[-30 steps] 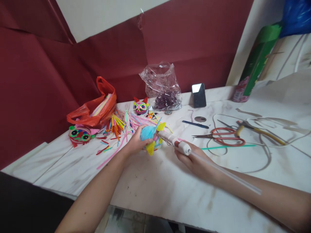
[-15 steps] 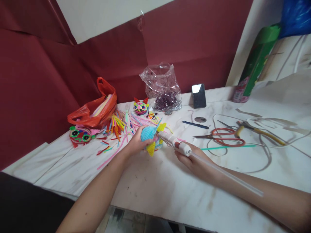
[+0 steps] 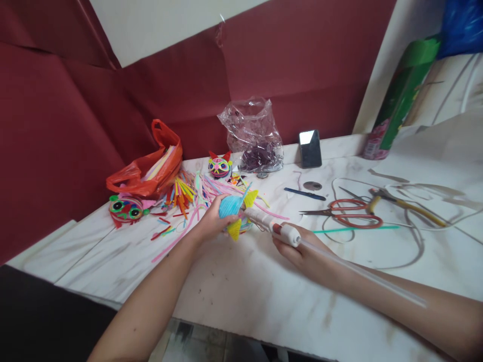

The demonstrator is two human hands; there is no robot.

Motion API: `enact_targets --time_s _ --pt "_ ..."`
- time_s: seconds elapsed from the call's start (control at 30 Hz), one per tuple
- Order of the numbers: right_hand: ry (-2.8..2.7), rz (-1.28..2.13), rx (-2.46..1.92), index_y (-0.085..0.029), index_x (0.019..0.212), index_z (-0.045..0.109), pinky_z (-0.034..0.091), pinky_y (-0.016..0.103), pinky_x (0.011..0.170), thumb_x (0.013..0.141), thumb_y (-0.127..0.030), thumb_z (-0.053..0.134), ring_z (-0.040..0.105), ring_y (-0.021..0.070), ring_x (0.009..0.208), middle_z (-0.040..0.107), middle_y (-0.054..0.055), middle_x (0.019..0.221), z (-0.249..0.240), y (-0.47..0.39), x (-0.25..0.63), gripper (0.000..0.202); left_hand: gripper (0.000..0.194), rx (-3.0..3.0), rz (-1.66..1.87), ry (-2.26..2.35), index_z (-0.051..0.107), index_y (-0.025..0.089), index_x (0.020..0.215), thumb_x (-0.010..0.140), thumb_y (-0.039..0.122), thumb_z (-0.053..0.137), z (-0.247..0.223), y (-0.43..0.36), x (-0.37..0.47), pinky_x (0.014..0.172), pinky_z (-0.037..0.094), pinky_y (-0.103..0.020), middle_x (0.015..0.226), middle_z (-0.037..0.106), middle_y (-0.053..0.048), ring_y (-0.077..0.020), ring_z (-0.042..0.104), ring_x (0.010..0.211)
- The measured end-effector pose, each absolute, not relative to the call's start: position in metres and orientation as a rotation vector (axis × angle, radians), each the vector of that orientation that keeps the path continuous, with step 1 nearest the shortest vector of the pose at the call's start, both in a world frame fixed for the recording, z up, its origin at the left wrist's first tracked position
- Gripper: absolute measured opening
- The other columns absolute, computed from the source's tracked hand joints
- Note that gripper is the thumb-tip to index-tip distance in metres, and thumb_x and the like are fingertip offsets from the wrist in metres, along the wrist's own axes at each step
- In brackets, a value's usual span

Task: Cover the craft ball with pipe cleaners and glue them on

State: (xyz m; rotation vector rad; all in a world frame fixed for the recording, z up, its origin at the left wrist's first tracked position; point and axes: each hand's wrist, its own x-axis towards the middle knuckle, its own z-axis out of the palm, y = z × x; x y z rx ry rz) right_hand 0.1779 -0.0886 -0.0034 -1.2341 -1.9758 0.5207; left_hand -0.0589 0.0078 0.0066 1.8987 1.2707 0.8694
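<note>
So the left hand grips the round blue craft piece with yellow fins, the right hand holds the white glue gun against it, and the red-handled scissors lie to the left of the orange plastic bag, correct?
Not quite. In the head view the red-handled scissors lie far to the right of the orange plastic bag. The left hand does grip the blue craft piece, and the right hand holds the white glue gun against it.

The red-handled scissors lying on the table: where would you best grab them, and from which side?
Probably by the red handle loops of the scissors, coming from above and from the right. They lie flat on the marble table, loops toward the right and closed blades pointing left, so the loops give a safe, roomy hold. White cable curves near them, so lift straight up.
</note>
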Motion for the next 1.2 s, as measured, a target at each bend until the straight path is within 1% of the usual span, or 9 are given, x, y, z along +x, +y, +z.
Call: enact_targets --time_s 0.1,0.2,0.33,0.43,0.57,0.73,0.87,1.0,1.2 --pt "-1.975 0.499 -1.223 -0.021 0.078 0.055 0.048 0.029 0.061 0.082 -0.025 0.044 0.058 0.0179 0.065 0.063 0.003 0.072 -0.0046 -0.0894 0.1765 0.013 0.069 1.899 0.870 1.267 0.037 0.022 0.129 0.070 0.039 0.067 0.0063 0.0083 -0.0596 0.075 0.051 -0.032 0.115 0.053 -0.008 -0.0222 0.055 0.098" --pt "-1.957 0.491 -1.180 -0.021 0.077 0.056 0.049 0.030 0.063 0.083 -0.027 0.043 0.060 0.0193 0.068 0.063 0.004 0.073 -0.0057 -0.0889 0.1762 0.016 0.070 1.884 0.857 1.265 0.035 0.022 0.131 0.070 0.040 0.066 0.0073 0.0071 -0.0594 0.073 0.051 -0.032 0.117 0.052 -0.009 -0.0224 0.055 0.099" --pt "-1.926 0.491 -1.154 -0.022 0.074 0.057 0.051 0.032 0.065 0.082 -0.025 0.042 0.061 0.0204 0.070 0.064 0.004 0.074 -0.0047 -0.0878 0.1776 0.017 0.069 1.873 0.853 1.282 0.037 0.022 0.130 0.069 0.036 0.066 0.0090 0.0056 -0.0583 0.075 0.050 -0.033 0.117 0.052 -0.009 -0.0235 0.054 0.101" --pt "-1.942 0.521 -1.149 -0.022 0.074 0.057 0.050 0.030 0.063 0.083 -0.026 0.044 0.060 0.0195 0.069 0.064 0.003 0.074 -0.0042 -0.0880 0.1776 0.016 0.068 1.881 0.864 1.269 0.037 0.022 0.129 0.069 0.036 0.067 0.0091 0.0063 -0.0584 0.079 0.048 -0.034 0.117 0.052 -0.008 -0.0239 0.054 0.101" --pt "-1.961 0.569 -1.147 -0.021 0.074 0.054 0.047 0.027 0.058 0.084 -0.027 0.045 0.058 0.0165 0.063 0.060 0.001 0.069 -0.0050 -0.0894 0.1762 0.015 0.068 1.946 0.881 1.286 0.039 0.021 0.128 0.068 0.036 0.068 0.0086 0.0079 -0.0590 0.086 0.045 -0.035 0.118 0.052 -0.008 -0.0244 0.052 0.105" --pt "-1.937 0.513 -1.153 -0.022 0.075 0.056 0.050 0.029 0.062 0.083 -0.027 0.044 0.060 0.0186 0.067 0.063 0.002 0.071 -0.0071 -0.0883 0.1771 0.016 0.066 1.934 0.888 1.269 0.040 0.022 0.127 0.069 0.038 0.068 0.0069 0.0087 -0.0599 0.086 0.045 -0.035 0.116 0.053 -0.007 -0.0238 0.052 0.104" --pt "-1.930 0.507 -1.168 -0.023 0.075 0.058 0.050 0.029 0.060 0.082 -0.027 0.044 0.061 0.0195 0.067 0.064 0.002 0.071 -0.0077 -0.0874 0.1788 0.016 0.066 1.906 0.898 1.239 0.041 0.024 0.126 0.068 0.038 0.069 0.0060 0.0090 -0.0604 0.087 0.045 -0.035 0.116 0.053 -0.006 -0.0233 0.052 0.105" --pt "-1.948 0.541 -1.175 -0.022 0.074 0.059 0.049 0.029 0.058 0.082 -0.027 0.043 0.060 0.0196 0.067 0.064 0.003 0.071 -0.0053 -0.0887 0.1783 0.018 0.066 1.899 0.891 1.268 0.041 0.022 0.125 0.067 0.037 0.069 0.0083 0.0077 -0.0595 0.084 0.045 -0.035 0.115 0.053 -0.008 -0.0239 0.053 0.102" --pt "-1.961 0.570 -1.185 -0.022 0.073 0.059 0.049 0.030 0.059 0.082 -0.026 0.044 0.060 0.0196 0.067 0.064 0.002 0.072 -0.0072 -0.0885 0.1774 0.018 0.065 1.907 0.891 1.290 0.041 0.022 0.125 0.067 0.035 0.068 0.0101 0.0070 -0.0591 0.087 0.044 -0.036 0.118 0.053 -0.007 -0.0246 0.052 0.106"
